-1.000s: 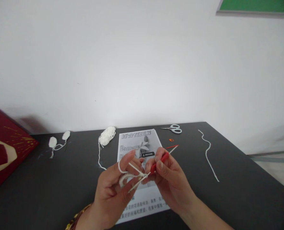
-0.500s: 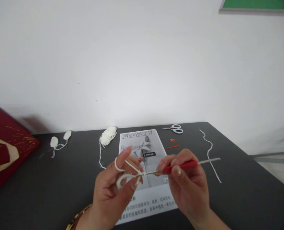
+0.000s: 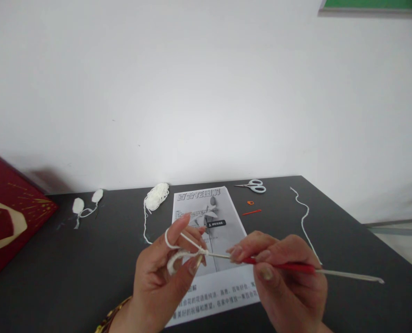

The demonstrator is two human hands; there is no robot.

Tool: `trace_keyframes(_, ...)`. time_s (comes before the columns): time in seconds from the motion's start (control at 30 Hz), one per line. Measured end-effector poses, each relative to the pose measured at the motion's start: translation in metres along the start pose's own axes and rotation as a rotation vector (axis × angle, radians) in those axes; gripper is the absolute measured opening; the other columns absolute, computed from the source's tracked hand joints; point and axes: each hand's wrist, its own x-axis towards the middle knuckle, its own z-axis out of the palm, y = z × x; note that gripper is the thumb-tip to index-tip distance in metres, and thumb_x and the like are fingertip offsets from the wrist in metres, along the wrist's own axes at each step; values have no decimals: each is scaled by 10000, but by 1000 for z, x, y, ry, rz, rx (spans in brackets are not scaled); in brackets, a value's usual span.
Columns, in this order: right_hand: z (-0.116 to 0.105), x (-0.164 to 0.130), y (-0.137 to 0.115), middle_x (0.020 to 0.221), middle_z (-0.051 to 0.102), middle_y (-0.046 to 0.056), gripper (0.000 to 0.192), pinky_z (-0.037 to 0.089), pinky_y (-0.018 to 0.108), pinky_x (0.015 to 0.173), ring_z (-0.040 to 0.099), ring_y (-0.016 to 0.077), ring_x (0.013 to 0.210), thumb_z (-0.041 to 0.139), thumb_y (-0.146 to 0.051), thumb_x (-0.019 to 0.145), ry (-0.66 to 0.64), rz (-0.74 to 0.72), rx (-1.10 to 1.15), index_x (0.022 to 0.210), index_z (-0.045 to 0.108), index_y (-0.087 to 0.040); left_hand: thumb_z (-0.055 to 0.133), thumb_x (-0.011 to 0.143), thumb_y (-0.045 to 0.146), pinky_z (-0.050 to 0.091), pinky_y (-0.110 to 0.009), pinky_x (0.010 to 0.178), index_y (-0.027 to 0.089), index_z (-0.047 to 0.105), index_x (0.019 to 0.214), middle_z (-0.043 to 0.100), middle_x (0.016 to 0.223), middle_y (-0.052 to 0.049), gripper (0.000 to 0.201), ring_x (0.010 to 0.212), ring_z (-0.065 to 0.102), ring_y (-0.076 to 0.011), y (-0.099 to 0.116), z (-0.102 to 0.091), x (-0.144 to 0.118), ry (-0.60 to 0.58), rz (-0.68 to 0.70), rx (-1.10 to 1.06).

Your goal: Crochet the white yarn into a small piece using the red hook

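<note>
My left hand (image 3: 160, 282) pinches a small white crochet piece (image 3: 174, 262) between thumb and fingers. White yarn (image 3: 166, 238) loops round its raised index finger and runs taut to the stitches. My right hand (image 3: 285, 277) grips a crochet hook (image 3: 296, 267) by its red handle. The thin metal shaft points left, its tip in the white stitches by my left fingertips. The hook's other metal end sticks out to the right. Behind the left hand lies a ball of white yarn (image 3: 157, 196), its strand trailing toward that hand.
Under the hands is a printed pattern sheet (image 3: 227, 277) on the black table (image 3: 115, 259). Scissors (image 3: 256, 186), an orange stitch marker (image 3: 250, 202) and a red needle (image 3: 252, 212) lie behind. At right is loose yarn (image 3: 305, 215); at left, white crocheted pieces (image 3: 78, 205) and a red bag (image 3: 11, 217).
My right hand has shifted right and slightly down. The crochet hook now slants, its rear end lower and farther right. My left hand stays nearly in place.
</note>
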Motion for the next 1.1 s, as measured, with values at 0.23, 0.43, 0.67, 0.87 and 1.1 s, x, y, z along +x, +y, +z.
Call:
trace_keyframes(0.23, 3, -2, -2, 803, 720, 54, 130, 550, 387, 666, 684, 219, 745, 628, -175, 843, 8, -132, -126, 910, 655, -283, 555, 825, 56, 439, -434, 953, 282, 432, 1374, 604, 721, 24, 607, 747, 579, -143, 0, 0, 1, -2, 20, 11)
trace_keyframes(0.43, 6, -3, -1, 805, 733, 64, 201, 565, 381, 629, 690, 225, 717, 609, -159, 841, -9, -281, -285, 982, 667, -289, 552, 804, 25, 462, -445, 947, 280, 448, 1366, 611, 725, 24, 626, 761, 594, -147, 0, 1, 3, 19, 42, 75)
trace_keyframes(0.67, 2, -6, -7, 910, 744, 70, 509, 588, 399, 637, 691, 241, 777, 610, 7, 743, -142, -267, -460, 1116, 620, -340, 554, 762, -23, 497, -400, 916, 258, 481, 1339, 627, 762, 19, 647, 790, 615, -150, 0, -3, 3, -1, 118, 308)
trace_keyframes(0.87, 3, -8, -6, 933, 736, 57, 524, 607, 343, 603, 700, 210, 763, 582, 38, 731, -102, -235, -473, 1091, 627, -340, 561, 734, -36, 527, -390, 869, 228, 516, 1296, 661, 901, -33, 623, 878, 626, -182, -2, -8, 3, -43, 201, 498)
trace_keyframes(1.1, 2, -3, -1, 896, 756, 84, 570, 602, 281, 568, 714, 196, 693, 640, -9, 715, -206, -485, -707, 1204, 568, -293, 573, 737, -12, 554, -361, 792, 195, 551, 1249, 721, 974, -84, 553, 938, 657, -230, -4, -10, 8, -71, 301, 677)
